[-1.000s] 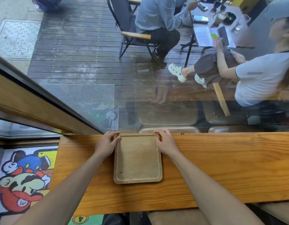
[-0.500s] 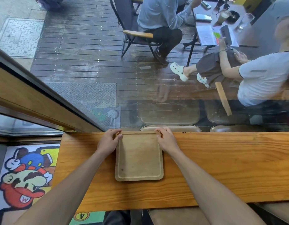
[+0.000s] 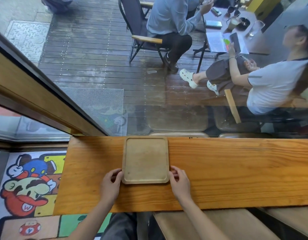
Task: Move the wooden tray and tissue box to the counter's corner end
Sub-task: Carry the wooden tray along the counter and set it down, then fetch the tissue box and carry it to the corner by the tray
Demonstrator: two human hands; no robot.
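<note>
- A cartoon floor mat (image 3: 28,186) lies at 8 o'clock, below the left end of the table (image 3: 236,170).
- The left hand (image 3: 110,185) sits at the near left corner of the wooden tray (image 3: 145,160), at the tray's 7 o'clock; its fingers (image 3: 117,174) curl against the tray's rim, a light grip on the edge, not clenched around it.
- The wooden tray lies flat on the table, empty, its far edge up against the window glass at 12 o'clock, near the table's left end but short of the corner.
- The right hand (image 3: 179,182) mirrors the left at the tray's 5 o'clock, fingertips (image 3: 173,172) touching the near right corner, grip loose on the rim.
- Past the glass, at 1 to 2 o'clock, two people sit at an outdoor table on dark decking.
- The tissue box is not in view.
</note>
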